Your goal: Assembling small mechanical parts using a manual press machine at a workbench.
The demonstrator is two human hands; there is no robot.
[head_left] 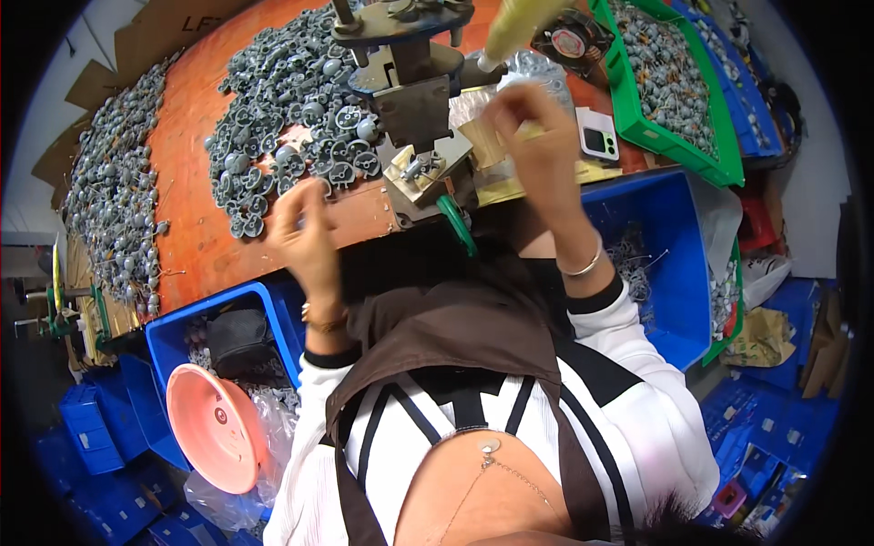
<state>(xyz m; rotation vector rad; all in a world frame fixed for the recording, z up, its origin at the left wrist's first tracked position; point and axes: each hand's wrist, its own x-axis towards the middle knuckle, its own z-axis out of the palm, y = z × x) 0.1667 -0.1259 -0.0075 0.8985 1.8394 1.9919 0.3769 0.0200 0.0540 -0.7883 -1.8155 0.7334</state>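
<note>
My left hand [308,241] is at the table's front edge, beside a pile of grey round plastic housings [282,100]. Its fingers are curled together; whatever they may hold is hidden. Smeared by motion, my right hand [543,150] hovers right of the bench press [414,105], below its yellow-wrapped lever [523,32]. Contact between hand and lever does not show. Under the press head, a small grey part with metallic bits [416,169] sits in the fixture [428,187]. A green handle [457,224] sticks out from the fixture's front.
Many wired grey pieces [114,191] line the table's left side. A green tray [637,136] of similar pieces, a small fan [571,41] and a phone [596,135] are at right. Blue bins [674,273] flank my lap; a pink basin [196,437] stands lower left.
</note>
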